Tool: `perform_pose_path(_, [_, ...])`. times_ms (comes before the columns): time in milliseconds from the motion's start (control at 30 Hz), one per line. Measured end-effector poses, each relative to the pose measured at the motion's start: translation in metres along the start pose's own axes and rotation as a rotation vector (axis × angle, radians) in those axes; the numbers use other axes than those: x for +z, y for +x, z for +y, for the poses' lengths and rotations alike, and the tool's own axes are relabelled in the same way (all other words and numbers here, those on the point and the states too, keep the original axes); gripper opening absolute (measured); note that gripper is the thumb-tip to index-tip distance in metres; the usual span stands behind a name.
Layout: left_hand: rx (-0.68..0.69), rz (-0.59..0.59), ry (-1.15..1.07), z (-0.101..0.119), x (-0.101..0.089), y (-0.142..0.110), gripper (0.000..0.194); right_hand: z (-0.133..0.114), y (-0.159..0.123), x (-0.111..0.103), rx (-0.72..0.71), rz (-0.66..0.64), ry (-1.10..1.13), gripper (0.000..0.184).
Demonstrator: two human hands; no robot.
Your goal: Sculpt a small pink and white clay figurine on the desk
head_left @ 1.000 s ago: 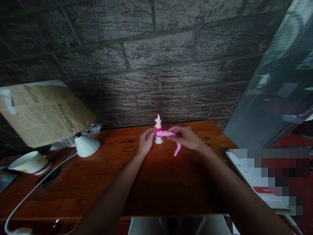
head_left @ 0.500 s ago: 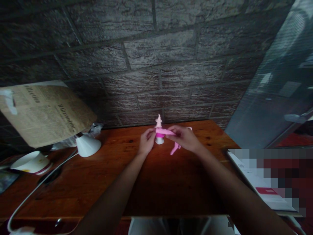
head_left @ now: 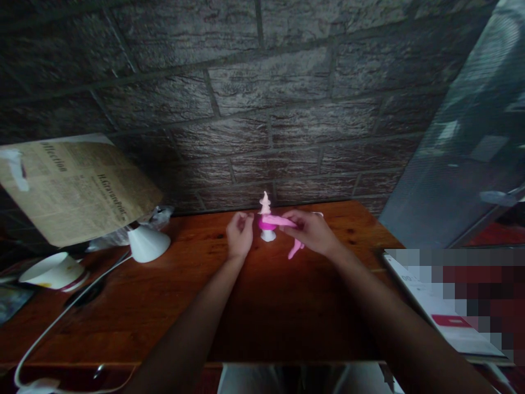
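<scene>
A small figure stands upright on the table, with a pale pink pointed top (head_left: 265, 204), a magenta round middle (head_left: 266, 225) and a white base (head_left: 268, 236). My right hand (head_left: 309, 230), just to its right, pinches a long soft pink strip (head_left: 279, 221). The strip's left end reaches the figure's middle; whether it is fixed there I cannot tell. Another pink piece (head_left: 296, 250) hangs below the right hand. To the left of the figure, apart from it, my left hand (head_left: 240, 234) has its fingers curled together. What they hold, if anything, is hidden.
A lamp with a newsprint shade (head_left: 82, 189) and white base (head_left: 150, 244) stands on the left of the wooden table (head_left: 287, 306). Near it are a paper bowl (head_left: 55, 272) and a white cord (head_left: 61, 317). A white printed sheet or box (head_left: 435, 306) lies right. A brick wall (head_left: 262, 126) rises behind.
My left hand has moved left, away from the figure, uncovering more of its magenta middle. The right hand stays almost in place with the pink strip.
</scene>
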State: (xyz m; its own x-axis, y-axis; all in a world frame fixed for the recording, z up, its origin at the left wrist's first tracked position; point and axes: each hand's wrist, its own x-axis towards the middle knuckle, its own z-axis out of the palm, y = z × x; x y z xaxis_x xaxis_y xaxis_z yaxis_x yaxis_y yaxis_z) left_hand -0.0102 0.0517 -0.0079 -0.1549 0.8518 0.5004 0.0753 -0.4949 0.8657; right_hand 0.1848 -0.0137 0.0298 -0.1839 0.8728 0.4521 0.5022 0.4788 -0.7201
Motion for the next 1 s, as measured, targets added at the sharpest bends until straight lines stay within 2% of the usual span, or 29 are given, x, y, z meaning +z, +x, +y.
perform_pose_path(133, [0.117,-0.043,0.074,0.013,-0.002,-0.002,0.025,-0.002,0.000,-0.001,-0.027,0.006,0.004,0.017])
perform_pose_path(333, [0.180,-0.148,0.097,0.020,-0.001,-0.009,0.022,0.003,0.002,0.000,-0.062,-0.005,0.055,0.019])
perform_pose_path(533, [0.173,-0.209,0.055,0.023,0.000,-0.011,0.016,-0.002,0.002,-0.003,-0.033,-0.011,0.100,0.020])
perform_pose_path(800, [0.157,-0.222,0.001,0.037,0.002,-0.014,0.019,-0.007,0.000,-0.003,0.043,-0.040,0.270,0.024])
perform_pose_path(1000, [0.135,-0.254,-0.022,0.035,0.003,-0.013,0.024,-0.010,-0.001,-0.003,0.114,-0.102,0.389,0.031])
